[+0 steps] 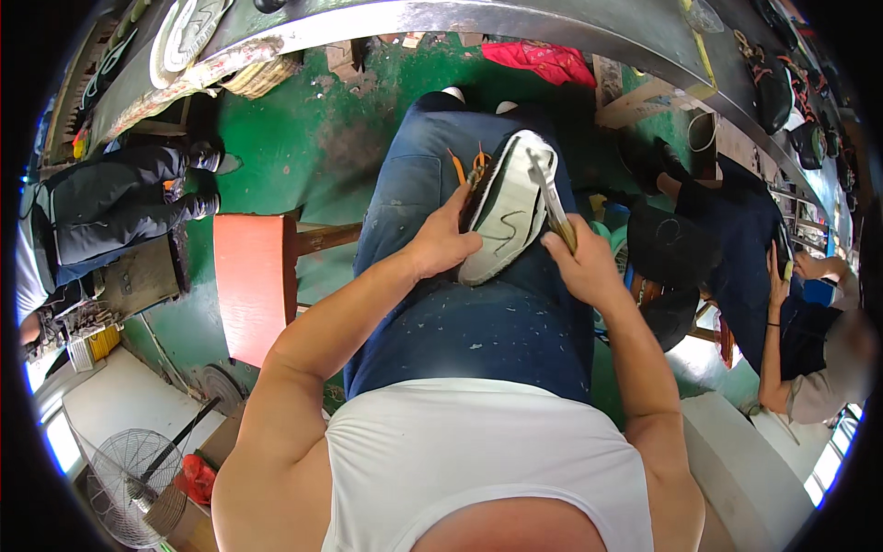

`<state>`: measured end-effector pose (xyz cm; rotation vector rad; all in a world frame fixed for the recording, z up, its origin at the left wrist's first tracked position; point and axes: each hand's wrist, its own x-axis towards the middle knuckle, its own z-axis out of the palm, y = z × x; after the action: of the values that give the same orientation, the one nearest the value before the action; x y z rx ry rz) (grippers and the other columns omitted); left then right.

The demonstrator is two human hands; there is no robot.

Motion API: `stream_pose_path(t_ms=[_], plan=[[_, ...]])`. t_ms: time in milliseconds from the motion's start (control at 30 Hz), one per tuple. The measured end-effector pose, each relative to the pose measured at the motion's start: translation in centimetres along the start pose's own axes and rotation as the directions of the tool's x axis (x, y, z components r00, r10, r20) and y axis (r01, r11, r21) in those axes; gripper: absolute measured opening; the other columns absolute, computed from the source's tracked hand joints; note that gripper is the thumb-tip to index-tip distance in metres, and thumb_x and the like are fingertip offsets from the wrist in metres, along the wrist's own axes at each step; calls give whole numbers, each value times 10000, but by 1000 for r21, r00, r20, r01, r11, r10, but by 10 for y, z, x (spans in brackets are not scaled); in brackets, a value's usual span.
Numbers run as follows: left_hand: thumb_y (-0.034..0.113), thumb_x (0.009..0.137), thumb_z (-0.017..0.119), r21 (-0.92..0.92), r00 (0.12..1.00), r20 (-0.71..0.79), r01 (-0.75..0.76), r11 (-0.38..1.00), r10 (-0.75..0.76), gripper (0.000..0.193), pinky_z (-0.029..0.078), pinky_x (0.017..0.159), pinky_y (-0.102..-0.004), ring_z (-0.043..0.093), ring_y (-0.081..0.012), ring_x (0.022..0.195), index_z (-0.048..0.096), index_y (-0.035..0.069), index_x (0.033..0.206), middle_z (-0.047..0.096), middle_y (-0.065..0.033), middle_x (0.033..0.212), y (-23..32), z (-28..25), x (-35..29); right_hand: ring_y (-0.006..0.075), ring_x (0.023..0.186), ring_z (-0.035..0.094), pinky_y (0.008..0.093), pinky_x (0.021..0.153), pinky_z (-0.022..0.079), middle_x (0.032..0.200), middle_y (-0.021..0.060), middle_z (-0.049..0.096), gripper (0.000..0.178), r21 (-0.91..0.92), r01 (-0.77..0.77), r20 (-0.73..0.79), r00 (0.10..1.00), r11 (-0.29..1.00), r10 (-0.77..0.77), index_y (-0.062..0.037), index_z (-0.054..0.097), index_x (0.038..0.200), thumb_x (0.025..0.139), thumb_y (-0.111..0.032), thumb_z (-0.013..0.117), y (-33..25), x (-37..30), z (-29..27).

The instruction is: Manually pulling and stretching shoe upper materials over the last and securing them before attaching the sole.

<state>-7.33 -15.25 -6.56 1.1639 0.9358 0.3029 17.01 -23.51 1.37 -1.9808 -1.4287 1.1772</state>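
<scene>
A sneaker (504, 216) lies sole-up on my lap, its pale sole marked with dark lines. My left hand (443, 241) grips its left side and holds it against my blue trousers (460, 322). My right hand (581, 262) is closed around the handle of a long metal tool (550, 195). The tool's tip rests on the toe end of the sole. Orange laces (467, 167) stick out by the shoe's far edge.
A red stool (253, 285) stands to my left on the green floor (303, 120). One person in dark clothes sits at far left (101, 207), another at right (791, 313). A curved workbench (441, 20) runs along the top. A fan (129, 483) stands at lower left.
</scene>
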Motion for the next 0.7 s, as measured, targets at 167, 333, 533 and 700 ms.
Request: stream_pose_path(t_ms=[167,333,533,700], plan=[[-43,788,496,159,999,9,-53,986,52,918,210,1200,-311,310,-264,1476,54,-29,1593,308,-242,1587,-12,12,-8,440,1036,629,476,910,488,1088,271,656,415,-285,194,349,933,939,-86,24,548,1279,927,-183,624,-12,-25,-37],[129,912,526,156,979,102,-189,970,174,838,202,1220,-340,220,-311,1516,49,-82,1569,183,-273,1628,-18,9,-8,429,984,640,472,884,504,1018,252,662,367,-436,453,294,888,778,-352,50,578,1206,912,-164,629,-23,-7,-27],[596,1054,281,-703,997,-4,54,709,-80,749,271,1196,-377,376,-244,1429,195,93,1602,355,-98,1590,2,28,3,404,888,655,490,775,522,920,185,675,196,-308,377,349,899,873,-265,-14,605,1046,911,-154,622,9,-8,30],[649,1034,239,-669,999,19,35,743,-29,806,252,1204,-402,331,-259,1457,138,98,1614,321,-97,1608,-4,17,-3,406,992,633,474,862,517,1063,229,641,380,-270,326,324,917,906,-233,32,549,1235,893,-108,638,-13,-25,-15]])
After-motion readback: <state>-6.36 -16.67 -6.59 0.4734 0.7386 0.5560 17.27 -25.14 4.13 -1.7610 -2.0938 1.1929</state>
